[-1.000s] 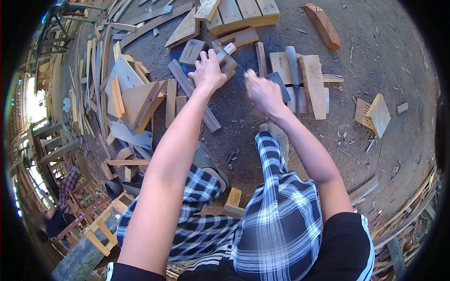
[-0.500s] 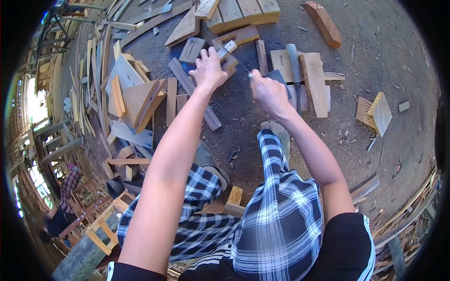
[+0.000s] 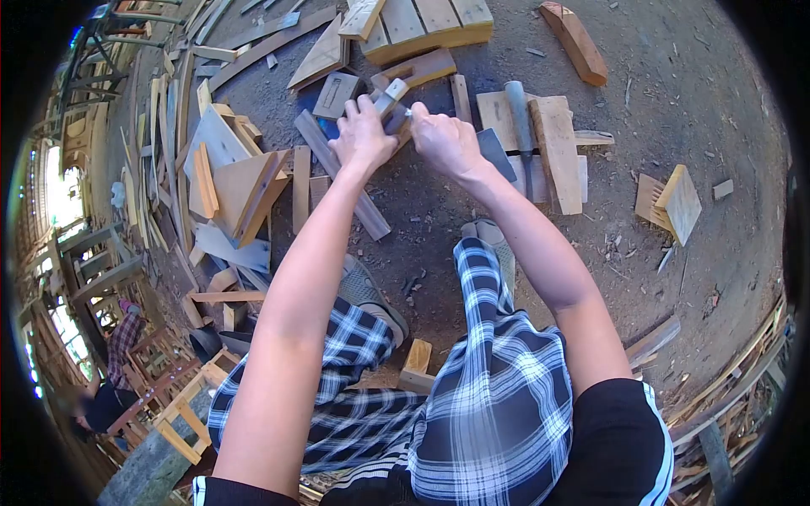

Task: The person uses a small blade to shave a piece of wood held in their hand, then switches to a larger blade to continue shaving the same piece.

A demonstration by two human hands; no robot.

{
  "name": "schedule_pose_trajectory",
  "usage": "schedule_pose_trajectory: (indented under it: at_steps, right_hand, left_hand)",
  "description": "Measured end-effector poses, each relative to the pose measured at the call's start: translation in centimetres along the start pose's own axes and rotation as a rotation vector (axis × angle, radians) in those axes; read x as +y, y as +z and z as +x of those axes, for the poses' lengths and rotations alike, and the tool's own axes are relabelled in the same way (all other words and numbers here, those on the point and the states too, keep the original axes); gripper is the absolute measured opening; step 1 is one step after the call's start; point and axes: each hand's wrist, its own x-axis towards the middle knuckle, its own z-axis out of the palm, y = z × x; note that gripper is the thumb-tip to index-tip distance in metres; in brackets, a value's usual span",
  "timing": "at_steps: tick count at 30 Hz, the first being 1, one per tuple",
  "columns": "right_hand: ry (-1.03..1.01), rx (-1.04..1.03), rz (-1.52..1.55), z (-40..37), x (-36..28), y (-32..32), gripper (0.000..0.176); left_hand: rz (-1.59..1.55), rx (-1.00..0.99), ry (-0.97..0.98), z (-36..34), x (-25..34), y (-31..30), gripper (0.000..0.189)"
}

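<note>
My left hand (image 3: 364, 139) presses down on a small wooden piece (image 3: 390, 96) with a pale upper end, its fingers bent around it. Close by on the right, my right hand (image 3: 445, 145) is closed in a fist around a thin-bladed tool (image 3: 408, 112); only a bright metal bit shows, and its handle is hidden in the fist. A grey-brown block with a slot (image 3: 338, 94) lies beyond my left fingers. Under my left wrist runs a long wooden strip (image 3: 359, 198). Behind the work rests a curved wooden piece (image 3: 429, 65).
A mallet-like tool with a grey handle (image 3: 519, 114) lies by a thick wooden block (image 3: 557, 156) on the right. A slatted wooden panel (image 3: 430, 29) is ahead. Stacked offcuts (image 3: 240, 190) crowd the left. Another person (image 3: 122, 346) is at far left.
My right hand has moved left and slightly up, close to my left hand, so the thin blade seen earlier is mostly hidden. The left hand stays on the wooden piece.
</note>
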Motion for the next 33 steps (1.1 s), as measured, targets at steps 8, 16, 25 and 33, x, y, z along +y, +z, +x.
schedule_pose_trajectory:
  at_steps: [8, 16, 25, 33]
  right_hand:
    - [-0.020, 0.030, 0.075, -0.3, -0.4, 1.2, 0.014]
    - [-0.068, 0.016, 0.018, 0.4, 0.1, 0.0, 0.012]
    - [-0.022, -0.008, -0.006, 0.3, -0.3, 0.2, 0.011]
    - [-0.001, 0.029, 0.015, -0.2, -0.3, 0.5, 0.011]
  left_hand:
    - [0.021, 0.026, -0.001, -0.5, -1.0, 0.4, 0.079]
    - [-0.053, -0.037, 0.002, -0.1, -1.3, -0.4, 0.082]
    - [-0.065, -0.065, -0.033, 0.2, -1.0, -0.4, 0.083]
    - [-0.092, -0.068, -0.107, 0.3, -0.8, 0.3, 0.076]
